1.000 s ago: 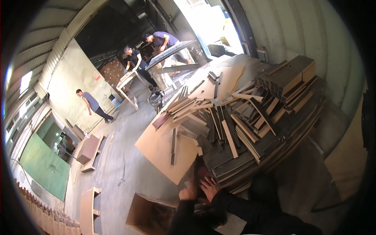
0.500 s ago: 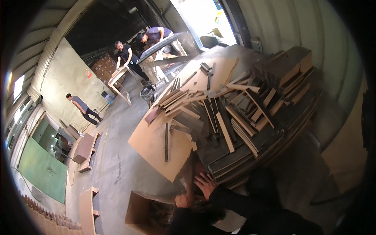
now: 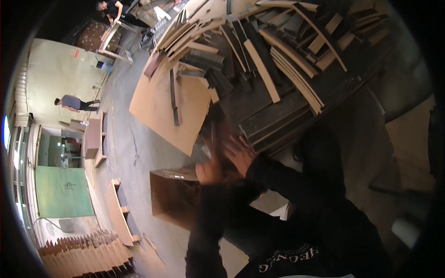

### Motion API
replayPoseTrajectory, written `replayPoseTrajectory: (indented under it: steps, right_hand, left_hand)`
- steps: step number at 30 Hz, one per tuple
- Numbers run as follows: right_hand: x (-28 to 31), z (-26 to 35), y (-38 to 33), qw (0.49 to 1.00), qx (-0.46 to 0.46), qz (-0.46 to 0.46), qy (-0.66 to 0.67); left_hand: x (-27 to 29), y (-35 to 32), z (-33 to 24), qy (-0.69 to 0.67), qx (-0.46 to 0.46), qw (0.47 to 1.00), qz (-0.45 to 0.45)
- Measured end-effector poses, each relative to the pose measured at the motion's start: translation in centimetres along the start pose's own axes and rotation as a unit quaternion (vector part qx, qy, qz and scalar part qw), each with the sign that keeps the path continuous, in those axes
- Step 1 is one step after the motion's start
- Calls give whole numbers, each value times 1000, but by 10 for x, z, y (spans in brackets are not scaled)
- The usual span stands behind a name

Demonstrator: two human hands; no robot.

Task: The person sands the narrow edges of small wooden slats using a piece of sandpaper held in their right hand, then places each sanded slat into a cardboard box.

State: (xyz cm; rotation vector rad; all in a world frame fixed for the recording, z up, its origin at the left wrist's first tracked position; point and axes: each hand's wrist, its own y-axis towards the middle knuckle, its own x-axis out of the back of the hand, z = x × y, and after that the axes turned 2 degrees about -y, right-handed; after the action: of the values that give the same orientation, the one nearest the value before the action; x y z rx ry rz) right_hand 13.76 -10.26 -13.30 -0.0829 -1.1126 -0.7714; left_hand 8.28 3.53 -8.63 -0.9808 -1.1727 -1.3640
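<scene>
My left hand [image 3: 209, 171] is curled closed just above the right side of an open cardboard box [image 3: 171, 197]. Motion blur and shadow hide what its fingers hold. My right hand [image 3: 238, 153] is beside it, fingers stretched out and apart against a dark brown surface in shadow. That hand is close to the near corner of a stack of dark boards [image 3: 278, 121]. Brownish pieces, too dim to make out, lie inside the box. A tan sheet [image 3: 185, 99] juts out from the stack, its near corner above the box.
Loose wooden strips [image 3: 262, 69] lie heaped on the stack. Along the floor at left are a brown box-shaped piece [image 3: 92, 139] and a long panel with blocks [image 3: 118, 213]. One person [image 3: 74, 103] walks at left; another [image 3: 111, 10] bends over a work frame [image 3: 111, 39].
My view has tipped down, so more of my arms and the box shows. Both hands stay close together by the stack's corner, and the left has risen a little. The walking person has moved slightly.
</scene>
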Motion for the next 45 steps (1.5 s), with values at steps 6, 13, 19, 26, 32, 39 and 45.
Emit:
replayPoseTrajectory:
  steps: [6, 13, 19, 26, 32, 39, 45]
  right_hand:
    - [-9, -1, 2, 999, 14, -14, 40]
    - [4, -1, -2, 999, -18, 14, 36]
    - [2, 5, 0, 998, 7, -45, 50]
    - [9, 6, 0, 999, -23, 3, 31]
    - [7, 4, -3, 999, -23, 4, 25]
    - [6, 5, 0, 999, -11, -4, 39]
    - [1, 4, -2, 999, -13, -18, 43]
  left_hand:
    - [-14, -27, 10, 177, -63, 978, -91]
    - [30, -119, 7, -346, 152, 923, -74]
    - [26, -49, 4, -70, 184, 980, -10]
    - [7, -45, -4, -109, 154, 981, -34]
    - [19, -49, -10, -251, 256, 925, 123]
    - [-13, -60, 3, -325, 183, 928, -23]
    - [-4, -29, 8, -327, 207, 922, -9]
